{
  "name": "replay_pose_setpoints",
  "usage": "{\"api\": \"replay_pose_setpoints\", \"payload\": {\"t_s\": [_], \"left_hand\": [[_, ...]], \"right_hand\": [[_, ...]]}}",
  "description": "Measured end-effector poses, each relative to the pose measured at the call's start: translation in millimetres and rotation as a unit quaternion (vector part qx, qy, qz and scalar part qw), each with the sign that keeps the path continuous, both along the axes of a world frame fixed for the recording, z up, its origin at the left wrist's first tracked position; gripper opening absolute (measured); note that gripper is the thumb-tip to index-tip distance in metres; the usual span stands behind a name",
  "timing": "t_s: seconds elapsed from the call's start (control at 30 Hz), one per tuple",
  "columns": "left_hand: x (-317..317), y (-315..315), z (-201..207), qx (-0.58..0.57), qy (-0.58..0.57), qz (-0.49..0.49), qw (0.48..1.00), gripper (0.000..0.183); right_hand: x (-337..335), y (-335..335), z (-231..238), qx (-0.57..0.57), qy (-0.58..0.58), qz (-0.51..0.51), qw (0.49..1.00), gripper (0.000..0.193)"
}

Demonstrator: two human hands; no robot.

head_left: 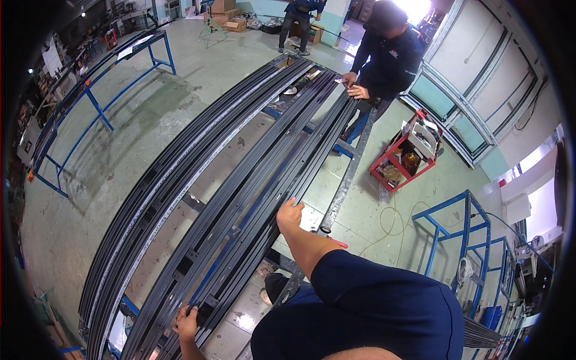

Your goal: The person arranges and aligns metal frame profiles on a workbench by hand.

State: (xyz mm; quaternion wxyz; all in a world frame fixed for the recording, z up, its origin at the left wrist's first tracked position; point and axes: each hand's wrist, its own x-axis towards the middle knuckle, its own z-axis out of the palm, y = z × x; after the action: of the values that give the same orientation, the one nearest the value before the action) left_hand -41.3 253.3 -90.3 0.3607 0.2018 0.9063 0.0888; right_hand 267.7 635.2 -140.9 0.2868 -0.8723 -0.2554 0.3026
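Long black metal profiles (264, 223) lie side by side in rows on a blue-framed workbench. My left hand (186, 324) is at the lower part of the nearest rows, its fingers curled over a profile there. Farther up, my right hand (290, 216) grips the outer edge of the nearest profiles, thumb and fingers bent around it. Part of its fingers is hidden by the hand itself. At the far end a co-worker (390, 54) leans over the same rows, one hand (358, 92) resting on them, the other near a small pale item.
A red tool cart (403, 153) stands right of the bench, with a thin hose on the floor beside it. Blue metal stands (447, 231) are at the right, and a long blue rack (102, 114) at the left. Another person (300, 24) stands at the back.
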Motion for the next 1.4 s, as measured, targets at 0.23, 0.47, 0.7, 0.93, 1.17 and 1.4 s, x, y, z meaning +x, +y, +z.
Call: {"api": "replay_pose_setpoints", "payload": {"t_s": [0.23, 0.47, 0.7, 0.93, 1.17, 1.4], "left_hand": [[-2.4, -4.2, -8.2, -0.002, -0.007, -0.005, 1.000, 0.055], [1.9, -0.1, 1.9, -0.004, 0.004, 0.002, 1.000, 0.053], [0.3, -4.3, -3.4, 0.007, 0.015, -0.011, 1.000, 0.053], [4.7, -1.6, 2.6, 0.007, 0.026, -0.016, 1.000, 0.054], [9.9, 2.8, 11.5, 0.001, 0.031, -0.018, 0.999, 0.057], [8.8, 0.8, 11.2, -0.003, 0.022, -0.014, 1.000, 0.057]], "right_hand": [[-0.1, -2.0, 2.5, 0.005, -0.008, -0.002, 1.000, 0.055], [-0.8, -1.4, 2.5, 0.002, -0.002, 0.001, 1.000, 0.055], [-2.0, -1.5, 3.4, 0.001, -0.010, 0.004, 1.000, 0.055], [-1.6, -1.7, 2.9, -0.001, -0.005, 0.004, 1.000, 0.055], [0.7, -1.9, 4.7, -0.006, -0.004, 0.001, 1.000, 0.055], [0.1, -3.3, 1.7, 0.000, -0.008, 0.004, 1.000, 0.056]]}}
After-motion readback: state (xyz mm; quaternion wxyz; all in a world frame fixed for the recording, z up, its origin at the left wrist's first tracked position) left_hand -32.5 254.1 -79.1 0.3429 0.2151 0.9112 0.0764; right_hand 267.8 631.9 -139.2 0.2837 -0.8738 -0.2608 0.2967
